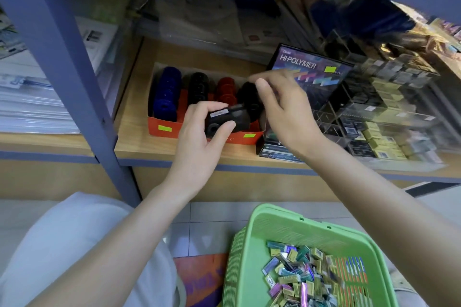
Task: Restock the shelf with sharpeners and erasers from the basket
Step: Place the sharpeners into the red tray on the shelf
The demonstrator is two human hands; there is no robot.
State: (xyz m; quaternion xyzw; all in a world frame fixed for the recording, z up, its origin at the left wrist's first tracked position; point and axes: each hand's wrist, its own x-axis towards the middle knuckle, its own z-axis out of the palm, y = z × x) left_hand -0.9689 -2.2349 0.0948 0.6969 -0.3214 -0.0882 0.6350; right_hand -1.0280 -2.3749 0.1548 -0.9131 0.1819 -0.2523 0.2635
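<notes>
1. While the left hand point(199, 149) grips a black sharpener point(228, 119) before the orange box point(159, 129) on the shelf point(132, 139), its long axis runs left to right, hole end lower left.
2. Right hand point(284, 109) pinches a second sharpener point(249, 101) at the box's right end.
3. Erasers point(299, 274) lie in the green basket point(274, 214).

Left hand point(199, 142) grips a black sharpener point(234, 117) before the orange box point(175, 130)

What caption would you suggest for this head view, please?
Left hand grips a black sharpener before the orange box; right hand reaches into it; green basket of erasers below.
</notes>
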